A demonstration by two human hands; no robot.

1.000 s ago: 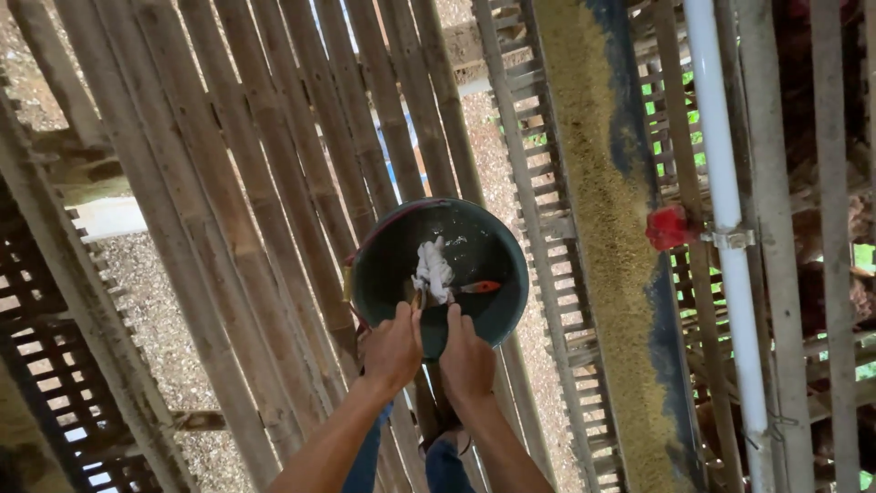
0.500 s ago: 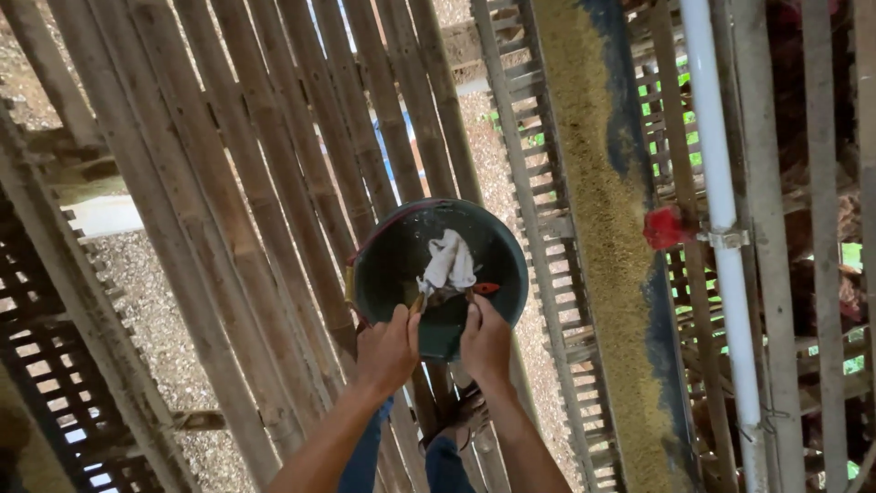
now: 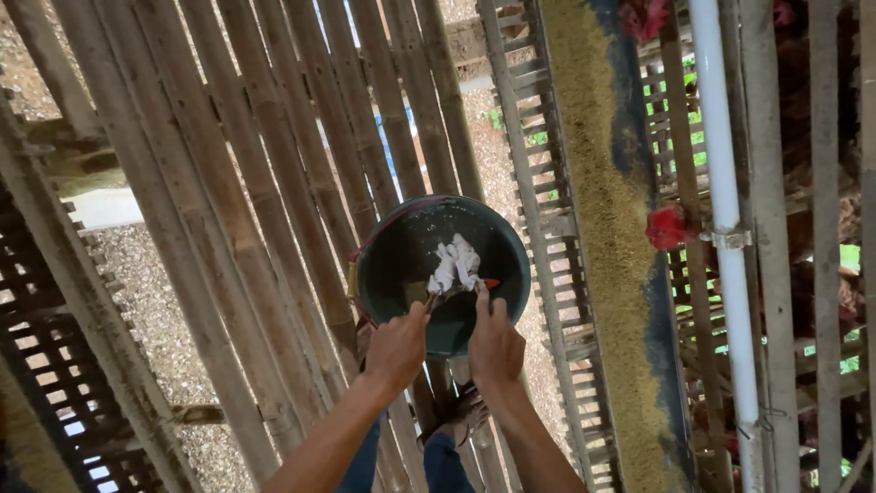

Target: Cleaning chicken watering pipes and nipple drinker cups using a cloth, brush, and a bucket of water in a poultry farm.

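The fingers (image 3: 482,301) of the right hand (image 3: 495,345) lie stretched over the near rim of a dark green bucket (image 3: 401,260), thumb below, so they clamp the rim. The left hand (image 3: 396,349) is closed on the rim just beside it; it seems to pinch also the end of a thin stick, but I cannot tell this surely. Both hands keep the bucket level in the air above the bamboo slat floor (image 3: 274,183), which has gaps, so nothing could stand there safely. Inside the bucket lies a crumpled white cloth (image 3: 455,265), and a small orange-red piece (image 3: 490,284) is touching it. To the right runs a long feed trough (image 3: 611,228) filled with yellowish grain, and beside it a white pipe (image 3: 721,183).
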